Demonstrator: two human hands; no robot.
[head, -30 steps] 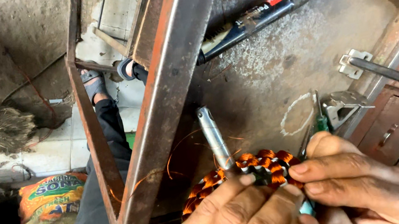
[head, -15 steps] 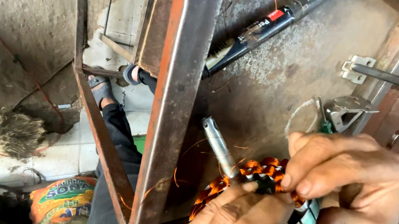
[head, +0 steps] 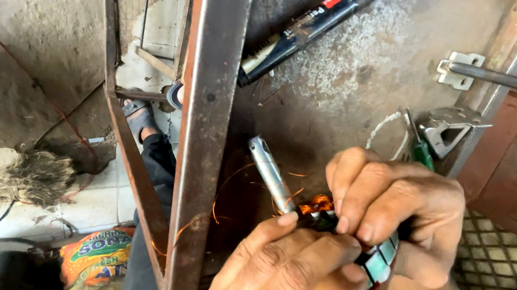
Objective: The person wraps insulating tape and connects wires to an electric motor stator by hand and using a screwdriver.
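Grimy metal workbench [head: 360, 77] — black tool [head: 321, 17], wire loop [head: 387, 133], green screwdriver [head: 421, 150]

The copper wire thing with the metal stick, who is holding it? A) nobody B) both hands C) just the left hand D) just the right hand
B: the left hand and right hand both wrap around the copper coil, its shaft poking out above.

Soft, even daylight — shadows faint, focus sharp, slight wide-angle stretch at edges.
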